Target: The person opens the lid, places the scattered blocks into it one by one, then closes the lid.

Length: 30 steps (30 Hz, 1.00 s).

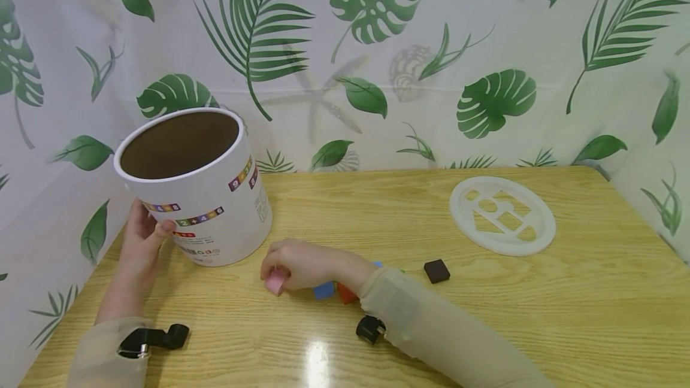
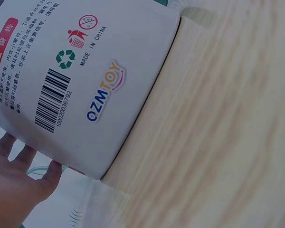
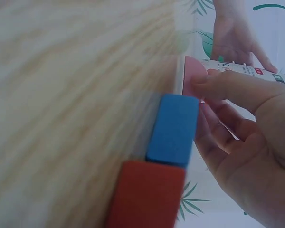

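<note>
My left hand [image 1: 141, 229] holds the side of a tall white paper canister [image 1: 237, 214], thumb on its printed front and fingers round its left side. The canister is open at the top, and its inside looks dark. In the left wrist view, fingertips meet the canister's wall near a barcode and a QZMTOY logo. Just right of the canister, my right hand [image 1: 302, 265] pinches a small pink block [image 1: 275, 281] between thumb and fingers, low over the table. Partly hidden by my right forearm are a blue block [image 1: 324, 290] and a red block [image 1: 347, 294], side by side in the right wrist view.
A dark brown square block [image 1: 436, 270] lies right of my forearm. Farther back sits a round white board with shaped cut-outs [image 1: 460, 211]. A leaf-patterned cloth [image 1: 302, 124] hangs behind the wooden table [image 1: 593, 316]. Bits of blue and green show behind my right wrist.
</note>
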Available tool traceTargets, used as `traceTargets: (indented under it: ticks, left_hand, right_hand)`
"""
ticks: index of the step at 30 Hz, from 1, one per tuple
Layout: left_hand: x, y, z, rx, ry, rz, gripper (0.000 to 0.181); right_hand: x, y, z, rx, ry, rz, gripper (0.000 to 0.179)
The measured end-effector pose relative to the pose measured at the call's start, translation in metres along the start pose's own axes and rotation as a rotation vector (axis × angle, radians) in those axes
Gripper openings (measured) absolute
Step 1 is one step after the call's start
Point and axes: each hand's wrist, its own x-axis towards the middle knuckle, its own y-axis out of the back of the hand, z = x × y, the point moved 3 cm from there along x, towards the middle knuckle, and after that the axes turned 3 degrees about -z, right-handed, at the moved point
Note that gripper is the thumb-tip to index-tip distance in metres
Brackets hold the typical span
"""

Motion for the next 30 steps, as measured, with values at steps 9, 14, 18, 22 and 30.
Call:
traceTargets:
  ticks: [9, 14, 18, 22, 30]
  left_hand:
    - [0.000, 0.000, 0.000, -0.003, -0.006, -0.002, 0.067]
    - [0.000, -0.001, 0.001, -0.002, -0.005, -0.004, 0.067]
    - [0.000, -0.001, 0.000, -0.002, -0.011, -0.004, 0.068]
    - [0.000, -0.001, 0.000, -0.003, -0.011, -0.006, 0.068]
    - [-0.001, -0.002, 0.000, 0.004, -0.005, -0.002, 0.069]
  right_hand:
    - [-0.002, 0.017, -0.006, 0.089, -0.008, 0.070, 0.028]
    - [-0.005, 0.034, -0.015, 0.099, -0.012, 0.094, 0.027]
    - [-0.005, 0.051, -0.022, 0.108, 0.002, 0.113, 0.027]
    - [-0.004, 0.070, -0.028, 0.110, 0.033, 0.156, 0.026]
    - [0.001, 0.103, -0.038, -0.019, 0.087, 0.308, 0.025]
